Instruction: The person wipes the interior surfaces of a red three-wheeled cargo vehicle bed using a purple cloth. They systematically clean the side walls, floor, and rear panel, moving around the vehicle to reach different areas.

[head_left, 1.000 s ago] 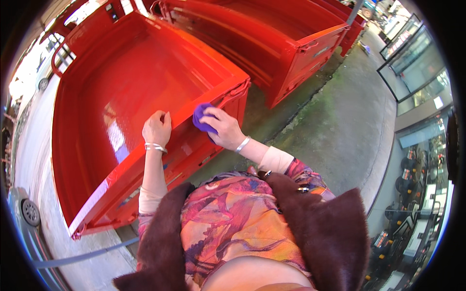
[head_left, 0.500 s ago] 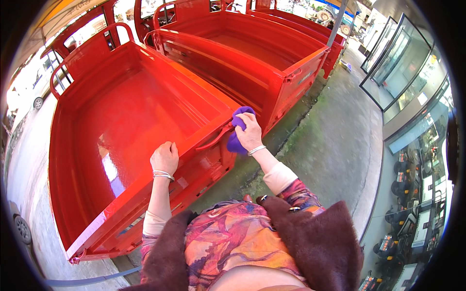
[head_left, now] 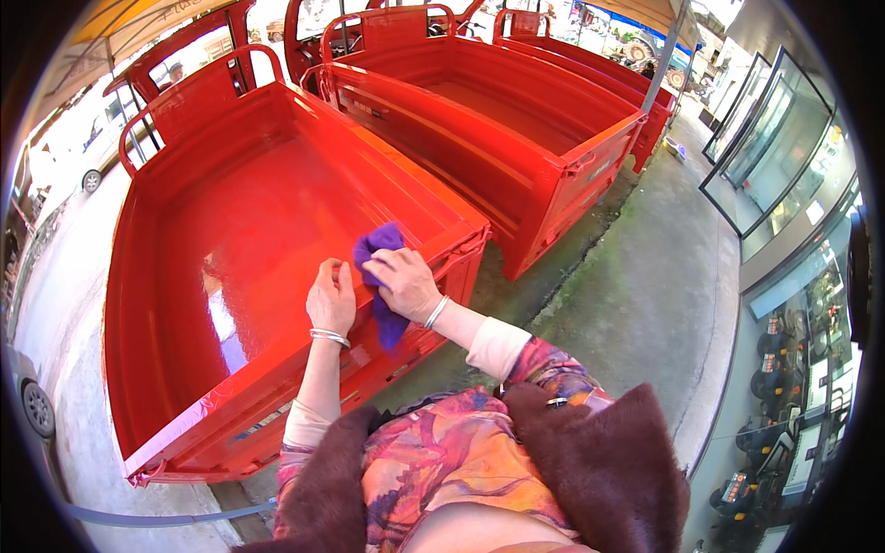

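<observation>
Head view: the purple cloth (head_left: 380, 276) is now pressed by the right hand (head_left: 403, 283) onto the red cargo bed's rim (head_left: 419, 241), drawn back from the corner; the left hand (head_left: 331, 297) rests flat beside it, holding nothing, so wiping continues

No packages or signs in view. Far right, behind the glass shopfront (head_left: 784, 175), a few small pale label-like cards (head_left: 817, 369) sit among dark goods, too small to resolve.
</observation>
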Demonstrator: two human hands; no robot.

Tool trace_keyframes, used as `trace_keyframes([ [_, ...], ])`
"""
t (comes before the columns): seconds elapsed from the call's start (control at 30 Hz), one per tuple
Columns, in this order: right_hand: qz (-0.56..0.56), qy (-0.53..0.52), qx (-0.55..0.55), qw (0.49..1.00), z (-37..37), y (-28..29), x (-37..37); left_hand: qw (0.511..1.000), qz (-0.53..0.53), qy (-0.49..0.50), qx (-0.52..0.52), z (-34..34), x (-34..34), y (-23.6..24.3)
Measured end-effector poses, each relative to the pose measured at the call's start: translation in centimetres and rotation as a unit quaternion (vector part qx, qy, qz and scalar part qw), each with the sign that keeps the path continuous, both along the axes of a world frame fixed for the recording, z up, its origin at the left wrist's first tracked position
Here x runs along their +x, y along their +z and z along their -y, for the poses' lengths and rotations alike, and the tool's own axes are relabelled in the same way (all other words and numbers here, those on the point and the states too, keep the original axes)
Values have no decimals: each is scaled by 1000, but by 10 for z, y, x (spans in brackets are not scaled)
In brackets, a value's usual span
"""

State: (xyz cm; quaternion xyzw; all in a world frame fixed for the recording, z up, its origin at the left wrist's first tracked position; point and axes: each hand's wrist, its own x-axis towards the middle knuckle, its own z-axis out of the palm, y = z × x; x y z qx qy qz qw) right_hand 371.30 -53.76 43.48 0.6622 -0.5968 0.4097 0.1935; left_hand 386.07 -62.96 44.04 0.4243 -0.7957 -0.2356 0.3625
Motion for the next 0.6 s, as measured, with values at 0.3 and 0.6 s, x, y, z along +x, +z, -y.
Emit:
trace_keyframes([
  [0.3,-57,-300,88,948,14,-9,-108,997,71,-17,-37,-1,1,-5],
  [0.6,195,-433,93,875,-17,-16,-168,988,131,-38,-75,-6,-1,-4],
])
